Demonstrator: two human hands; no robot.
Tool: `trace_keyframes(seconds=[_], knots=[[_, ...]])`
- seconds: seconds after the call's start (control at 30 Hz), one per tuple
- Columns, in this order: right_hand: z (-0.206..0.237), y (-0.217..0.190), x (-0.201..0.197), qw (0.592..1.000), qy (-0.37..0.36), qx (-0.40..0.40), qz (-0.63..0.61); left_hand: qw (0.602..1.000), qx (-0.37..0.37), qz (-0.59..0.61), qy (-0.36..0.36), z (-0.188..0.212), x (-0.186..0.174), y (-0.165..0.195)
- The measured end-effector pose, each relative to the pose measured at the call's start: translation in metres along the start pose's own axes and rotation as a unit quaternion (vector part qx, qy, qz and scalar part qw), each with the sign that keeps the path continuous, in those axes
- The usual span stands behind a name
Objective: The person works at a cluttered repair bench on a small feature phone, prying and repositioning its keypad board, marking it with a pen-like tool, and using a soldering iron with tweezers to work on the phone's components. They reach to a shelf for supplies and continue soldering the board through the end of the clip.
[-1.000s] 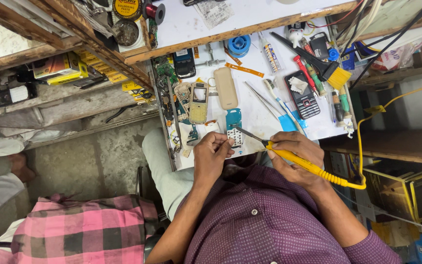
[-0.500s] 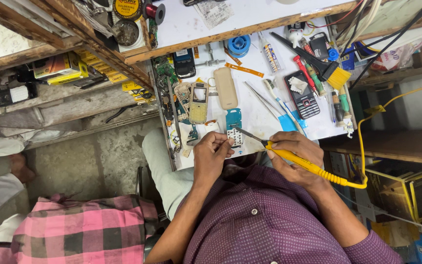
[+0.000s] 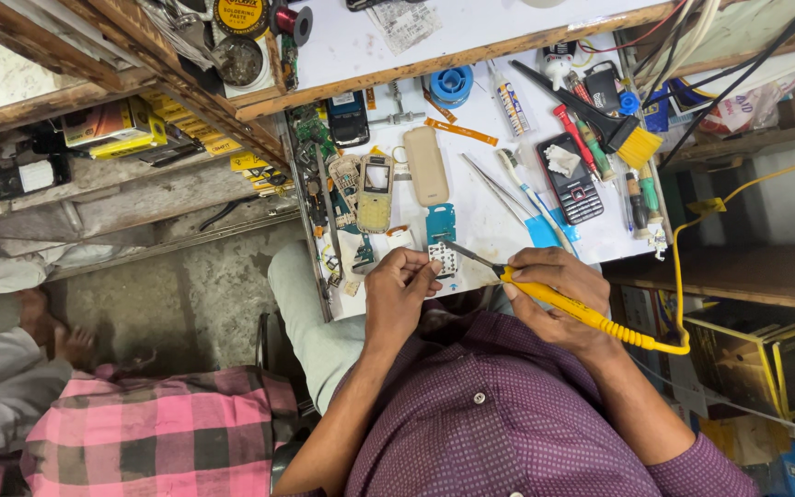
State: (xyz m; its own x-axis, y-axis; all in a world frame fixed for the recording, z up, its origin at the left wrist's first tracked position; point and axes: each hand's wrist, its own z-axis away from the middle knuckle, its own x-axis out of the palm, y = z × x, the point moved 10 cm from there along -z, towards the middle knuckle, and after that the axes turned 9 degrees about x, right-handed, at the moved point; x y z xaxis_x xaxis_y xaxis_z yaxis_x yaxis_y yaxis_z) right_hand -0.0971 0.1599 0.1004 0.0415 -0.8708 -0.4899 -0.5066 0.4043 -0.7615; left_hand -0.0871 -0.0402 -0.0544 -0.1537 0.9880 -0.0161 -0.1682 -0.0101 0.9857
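While left hand (image 3: pixel 404 293) pinches small keypad board (image 3: pixel 443 260) on surface (image 3: pixel 489 216), right hand (image 3: pixel 558 299) grips yellow soldering iron (image 3: pixel 591 316), tip just beside board, betw. both hands.

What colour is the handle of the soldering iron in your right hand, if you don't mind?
Yellow, seen in the head view: the soldering iron in the right hand.

Bright, even light falls on the white table (image 3: pixel 508 216), which glares pale and nearly washed out at its top edge. Shadows under the tools stay short and soft. The floor (image 3: pixel 167 304) at left sits dimmer. Focus is sharp at centre; straight edges bow slightly toward the corners.
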Motion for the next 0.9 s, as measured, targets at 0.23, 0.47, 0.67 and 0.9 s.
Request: trace_keyframes(seconds=[0.23,0.47,0.67,0.9], knots=[[0.0007,0.0027,0.0014,1.0,0.0,0.0,-0.009,1.0,-0.003,-0.019,0.0,0.0009,-0.0006,0.0027],[0.0008,0.0025,0.002,1.0,-0.004,-0.001,-0.012,1.0,-0.002,-0.014,0.0,0.0003,-0.0007,0.0022],[0.0014,0.0021,0.0017,1.0,-0.001,0.002,-0.007,1.0,-0.003,-0.011,0.002,0.0001,-0.0008,0.0004],[0.0023,0.0013,0.0008,1.0,0.008,-0.005,-0.013,1.0,-0.003,-0.008,0.003,-0.0001,-0.0002,0.0004]])
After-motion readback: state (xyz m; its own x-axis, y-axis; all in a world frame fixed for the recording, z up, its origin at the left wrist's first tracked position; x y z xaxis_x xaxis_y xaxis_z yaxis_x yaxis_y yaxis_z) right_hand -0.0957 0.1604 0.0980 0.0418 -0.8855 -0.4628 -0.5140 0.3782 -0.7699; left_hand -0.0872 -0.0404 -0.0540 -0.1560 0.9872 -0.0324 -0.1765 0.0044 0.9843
